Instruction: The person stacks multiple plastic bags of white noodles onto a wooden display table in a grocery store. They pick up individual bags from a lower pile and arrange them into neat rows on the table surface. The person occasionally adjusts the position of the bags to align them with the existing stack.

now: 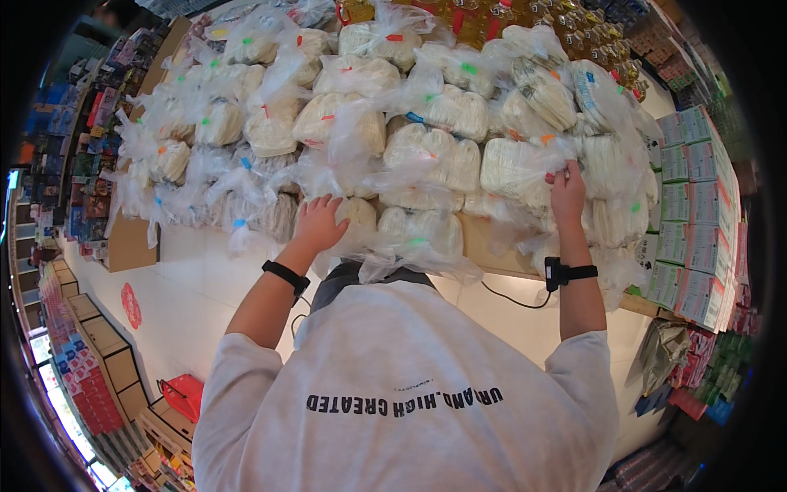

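Note:
Clear plastic bags of pale dried noodles [430, 150] lie heaped before me, their gathered necks closed with coloured tape. My right hand [567, 190] pinches the taped plastic neck of a noodle bag [513, 166] at the right of the heap, beside a red tape. With fingers spread, my left hand [320, 224] rests at the near edge, over a noodle bag [359, 215]. Its palm is hidden, but nothing shows gripped in it. Another bag with green tape [421, 230] sits between my hands, its loose plastic hanging toward me.
Bottles of yellow oil [473, 21] stand behind the heap. Stacked printed cartons [695, 215] rise on the right. A board edge [498, 258] runs under the near bags. A red basket [184, 396] sits at lower left, near shelves. Cables hang from both wristbands.

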Motion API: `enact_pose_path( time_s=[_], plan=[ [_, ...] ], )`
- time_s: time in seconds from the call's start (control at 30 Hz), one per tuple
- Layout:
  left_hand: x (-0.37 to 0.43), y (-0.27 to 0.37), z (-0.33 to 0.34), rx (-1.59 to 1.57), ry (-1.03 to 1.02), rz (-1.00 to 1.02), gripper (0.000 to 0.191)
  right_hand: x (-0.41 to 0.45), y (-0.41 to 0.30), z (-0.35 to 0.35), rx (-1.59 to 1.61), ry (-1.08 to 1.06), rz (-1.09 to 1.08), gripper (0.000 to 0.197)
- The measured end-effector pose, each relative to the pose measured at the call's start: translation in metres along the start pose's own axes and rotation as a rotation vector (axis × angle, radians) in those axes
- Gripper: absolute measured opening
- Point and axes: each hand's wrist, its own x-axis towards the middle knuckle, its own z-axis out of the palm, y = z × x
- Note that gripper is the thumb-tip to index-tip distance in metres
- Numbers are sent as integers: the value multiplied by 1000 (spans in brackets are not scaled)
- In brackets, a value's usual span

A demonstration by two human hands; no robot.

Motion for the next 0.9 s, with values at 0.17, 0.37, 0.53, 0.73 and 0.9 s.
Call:
enact_pose_path(
  time_s=[0.17,0.37,0.53,0.73,0.9],
  plan=[
    [12,4,3,-46,-9,65,58,-6,-35,-23,-64,118,-140,17],
    [8,-14,-12,-176,84,35,50,-28,-100,-3,257,23,-177,15],
    [11,-16,-30,-426,210,222,44,-60,-165,10,408,-79,-319,15],
    [-26,-20,-62,-1172,-48,291,95,-114,-247,71,609,-219,-130,8],
    [-34,-56,-70,-1530,-70,95,102,-155,-301,134,731,-459,177,9]
  ],
)
